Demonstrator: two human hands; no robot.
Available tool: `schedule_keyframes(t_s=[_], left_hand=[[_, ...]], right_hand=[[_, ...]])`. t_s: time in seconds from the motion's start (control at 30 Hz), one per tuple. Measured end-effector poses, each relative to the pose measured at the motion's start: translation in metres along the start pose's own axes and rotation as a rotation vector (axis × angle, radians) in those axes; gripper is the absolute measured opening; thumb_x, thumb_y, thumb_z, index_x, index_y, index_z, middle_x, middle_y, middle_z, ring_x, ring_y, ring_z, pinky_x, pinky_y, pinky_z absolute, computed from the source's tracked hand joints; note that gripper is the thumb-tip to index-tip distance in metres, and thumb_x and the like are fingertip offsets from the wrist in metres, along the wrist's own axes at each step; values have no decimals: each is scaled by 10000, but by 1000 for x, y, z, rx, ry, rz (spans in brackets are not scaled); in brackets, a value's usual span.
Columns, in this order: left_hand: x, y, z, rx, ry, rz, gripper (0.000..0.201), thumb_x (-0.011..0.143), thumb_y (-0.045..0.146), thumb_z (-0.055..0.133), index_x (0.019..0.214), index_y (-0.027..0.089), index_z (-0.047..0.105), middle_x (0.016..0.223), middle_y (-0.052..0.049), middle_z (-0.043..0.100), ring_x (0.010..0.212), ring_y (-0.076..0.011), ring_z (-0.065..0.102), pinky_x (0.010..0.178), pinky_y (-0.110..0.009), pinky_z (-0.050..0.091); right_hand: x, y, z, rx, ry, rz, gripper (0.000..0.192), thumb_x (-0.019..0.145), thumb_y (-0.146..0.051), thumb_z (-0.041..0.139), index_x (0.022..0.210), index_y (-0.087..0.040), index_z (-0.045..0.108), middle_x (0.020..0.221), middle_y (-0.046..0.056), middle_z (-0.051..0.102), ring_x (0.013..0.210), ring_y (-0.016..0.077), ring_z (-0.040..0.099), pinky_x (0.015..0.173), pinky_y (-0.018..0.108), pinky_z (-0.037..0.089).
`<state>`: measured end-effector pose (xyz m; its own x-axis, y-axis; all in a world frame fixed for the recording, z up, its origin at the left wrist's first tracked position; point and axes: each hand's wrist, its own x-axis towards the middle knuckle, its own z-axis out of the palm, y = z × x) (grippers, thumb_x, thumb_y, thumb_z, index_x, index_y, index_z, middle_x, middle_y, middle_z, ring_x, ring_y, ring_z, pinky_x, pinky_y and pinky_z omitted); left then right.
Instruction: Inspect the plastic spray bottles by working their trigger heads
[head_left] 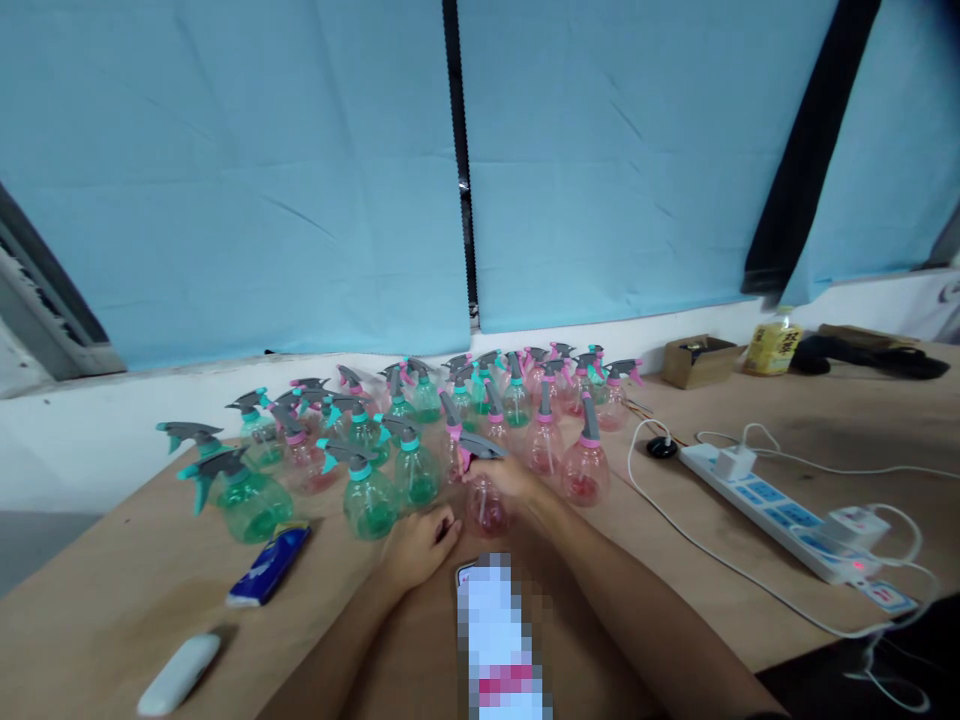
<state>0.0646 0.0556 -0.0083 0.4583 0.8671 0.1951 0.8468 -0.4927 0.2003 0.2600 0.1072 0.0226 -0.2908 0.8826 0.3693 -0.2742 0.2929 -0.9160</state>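
Right hand grip wrapped round pink spray bottle neck, left hand loosely curled on table holding nothing, green and pink bottles clustered behind, power strip right

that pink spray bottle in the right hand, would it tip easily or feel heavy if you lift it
The pink spray bottle looks like thin clear plastic and seems empty, so probably light. Its grey trigger head sits high on a narrow neck above a rounded body, so a sideways nudge might tip it. The right hand grips it near the neck; smooth plastic may be a little slippery.
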Motion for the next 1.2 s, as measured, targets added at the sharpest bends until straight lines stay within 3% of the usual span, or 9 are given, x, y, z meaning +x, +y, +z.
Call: schedule_keyframes(t_s=[0.63, 0.9, 1.07, 1.2], left_hand=[[-1, 0, -1, 37, -15, 25, 325, 964, 434, 410, 822, 238, 628, 759, -15, 702, 698, -178, 642, 586, -255, 322], [-1, 2, -4, 3, -7, 21, 309, 951, 437, 441, 802, 234, 619, 728, -16, 690, 692, -189, 645, 573, -260, 301], [-5, 8, -7, -122, 66, -25, 357, 963, 441, 419, 760, 223, 616, 693, -7, 672, 645, -173, 620, 584, -251, 325], [-11, 17, -14, -373, 193, -43, 468, 1005, 434, 296, 735, 209, 604, 677, -2, 652, 658, -164, 613, 643, -246, 388]], right_hand=[[-3, 0, -4, -99, -27, -28, 62, 612, -168, 585, 652, -194, 625, 663, -22, 622, 658, 136, 546, 637, 255, 413], [-4, -4, 4, -49, 44, 4, 52, 607, -171, 621, 654, -194, 621, 646, -23, 606, 644, 143, 544, 621, 260, 421], [-6, -2, 3, -128, 31, -59, 125, 715, -238, 628, 826, -207, 676, 752, -5, 642, 722, 159, 591, 736, 295, 466], [-14, 0, 0, -262, 130, -206, 227, 831, -359, 632, 1014, -231, 675, 886, 23, 652, 834, 180, 584, 842, 331, 456]])
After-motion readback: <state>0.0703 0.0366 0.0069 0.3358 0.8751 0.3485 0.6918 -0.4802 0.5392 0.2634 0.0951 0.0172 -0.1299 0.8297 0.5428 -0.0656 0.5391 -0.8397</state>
